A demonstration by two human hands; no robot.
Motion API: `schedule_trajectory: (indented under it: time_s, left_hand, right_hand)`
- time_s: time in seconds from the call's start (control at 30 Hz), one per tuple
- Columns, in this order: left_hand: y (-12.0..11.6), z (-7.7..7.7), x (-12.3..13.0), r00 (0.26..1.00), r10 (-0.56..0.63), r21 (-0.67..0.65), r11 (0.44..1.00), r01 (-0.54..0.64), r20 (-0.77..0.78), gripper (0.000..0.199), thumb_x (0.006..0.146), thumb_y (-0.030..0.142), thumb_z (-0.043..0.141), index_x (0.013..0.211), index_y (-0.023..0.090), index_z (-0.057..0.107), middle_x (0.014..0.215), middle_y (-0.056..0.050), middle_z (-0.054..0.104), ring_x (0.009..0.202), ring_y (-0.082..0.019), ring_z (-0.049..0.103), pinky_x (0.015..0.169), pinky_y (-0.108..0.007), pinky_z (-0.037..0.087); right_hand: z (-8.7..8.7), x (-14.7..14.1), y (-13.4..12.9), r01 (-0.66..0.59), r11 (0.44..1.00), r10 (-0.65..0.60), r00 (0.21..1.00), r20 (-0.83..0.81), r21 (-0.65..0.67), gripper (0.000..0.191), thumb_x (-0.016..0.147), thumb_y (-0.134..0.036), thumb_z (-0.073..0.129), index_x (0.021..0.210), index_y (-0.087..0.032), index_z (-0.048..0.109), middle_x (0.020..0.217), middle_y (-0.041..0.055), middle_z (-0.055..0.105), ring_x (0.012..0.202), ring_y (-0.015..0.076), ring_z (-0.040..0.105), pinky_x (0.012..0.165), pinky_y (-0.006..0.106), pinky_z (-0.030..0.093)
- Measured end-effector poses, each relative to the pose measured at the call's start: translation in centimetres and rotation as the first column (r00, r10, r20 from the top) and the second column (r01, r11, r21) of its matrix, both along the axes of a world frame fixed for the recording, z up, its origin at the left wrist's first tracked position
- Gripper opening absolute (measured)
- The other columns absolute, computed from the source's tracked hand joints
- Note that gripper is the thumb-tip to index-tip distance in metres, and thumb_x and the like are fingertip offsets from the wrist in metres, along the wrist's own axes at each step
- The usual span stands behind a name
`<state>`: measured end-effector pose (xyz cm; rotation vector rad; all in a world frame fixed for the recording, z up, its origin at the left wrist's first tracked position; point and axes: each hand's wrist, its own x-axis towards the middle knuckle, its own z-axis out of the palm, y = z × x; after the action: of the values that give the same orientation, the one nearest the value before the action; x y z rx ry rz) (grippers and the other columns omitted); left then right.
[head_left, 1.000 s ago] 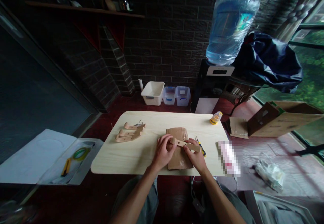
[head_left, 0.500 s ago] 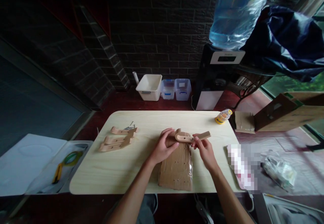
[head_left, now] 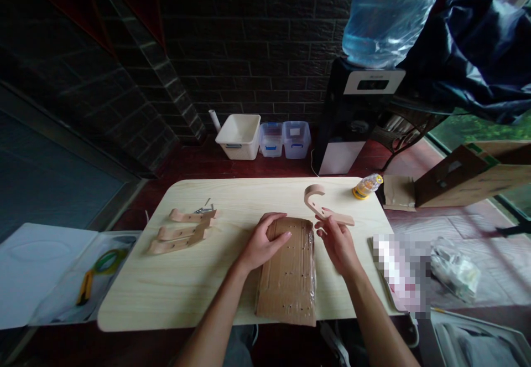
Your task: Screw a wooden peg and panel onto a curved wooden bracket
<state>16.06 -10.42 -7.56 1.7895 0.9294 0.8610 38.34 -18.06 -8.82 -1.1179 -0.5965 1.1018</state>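
A curved wooden hook (head_left: 314,203) with screw holes is raised above the table, its curl up and to the left. The thumb and fingers of my right hand (head_left: 337,239) pinch its straight part. My left hand (head_left: 264,244) rests on the upper left edge of a flat cardboard piece (head_left: 286,287), thumb on its face and fingers stretched along the far corner. Small holes in several rows mark the cardboard, and clear tape shines along its right edge. More wooden hooks (head_left: 178,242) lie at the table's left, with several screws (head_left: 206,210) beside them.
A clear bottle with a yellow base (head_left: 366,186) stands at the table's (head_left: 207,295) back right. A yellow-handled cutter (head_left: 85,288) lies in an open case at left. Behind the table are plastic bins (head_left: 238,137) and a water dispenser (head_left: 342,123); a cardboard box (head_left: 452,179) stands right.
My right hand has lifted the wooden hook off the cardboard and moved it right, turning its curl upward. My left hand stays on the cardboard. The view has shifted slightly.
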Motion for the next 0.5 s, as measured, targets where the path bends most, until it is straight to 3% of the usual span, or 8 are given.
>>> schedule_trajectory:
  time_s: [0.2, 0.37, 0.5]
  left_hand:
    - [0.0, -0.6, 0.0, 0.999, 0.028, 0.0, 1.0, -0.028, -0.044, 0.042, 0.091, 0.033, 0.075, 0.131, 0.024, 0.065, 0.136, -0.01, 0.067, 0.131, -0.027, 0.063, 0.12, -0.049, 0.045]
    - [0.2, -0.9, 0.2, 0.999, 0.002, -0.006, 1.0, -0.003, -0.05, 0.029, 0.094, 0.033, 0.073, 0.121, 0.023, 0.069, 0.125, -0.008, 0.072, 0.122, -0.025, 0.067, 0.115, -0.046, 0.049]
    - [0.3, -0.9, 0.2, 1.0, 0.012, -0.031, 0.999, -0.013, -0.007, 0.024, 0.098, 0.033, 0.068, 0.119, 0.022, 0.07, 0.123, -0.009, 0.074, 0.12, -0.025, 0.069, 0.11, -0.044, 0.053]
  right_hand:
    - [-0.1, 1.4, -0.2, -0.003, 1.0, 0.002, 0.999, -0.041, -0.006, 0.049, 0.086, -0.061, 0.076, 0.126, -0.032, 0.07, 0.123, 0.0069, 0.075, 0.092, 0.0216, 0.07, 0.077, 0.035, 0.053]
    - [-1.1, 1.2, -0.5, -0.003, 0.999, 0.006, 0.998, 0.067, -0.05, 0.048, 0.082, -0.053, 0.084, 0.119, -0.024, 0.074, 0.094, 0.0064, 0.079, 0.084, 0.0223, 0.067, 0.072, 0.034, 0.049]
    - [-0.9, 0.8, -0.6, 0.039, 0.998, -0.03, 0.986, 0.166, -0.05, 0.048, 0.085, -0.058, 0.079, 0.118, -0.024, 0.072, 0.088, 0.0054, 0.078, 0.077, 0.0213, 0.065, 0.071, 0.035, 0.051]
